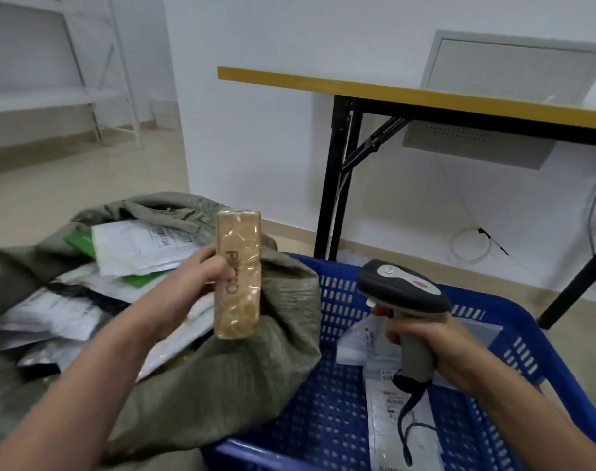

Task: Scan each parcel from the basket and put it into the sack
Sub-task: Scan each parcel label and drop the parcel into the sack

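My left hand (205, 278) grips a tan parcel (238, 300), upright, above the open mouth of the green sack (228, 379). White mailers (137, 248) lie piled inside the sack. My right hand (425, 338) is wrapped round the grip of the scanner (403, 290), held over the blue basket (327, 406). Flat parcels (385, 433) lie in the basket, whose near wall the sack's edge drapes over.
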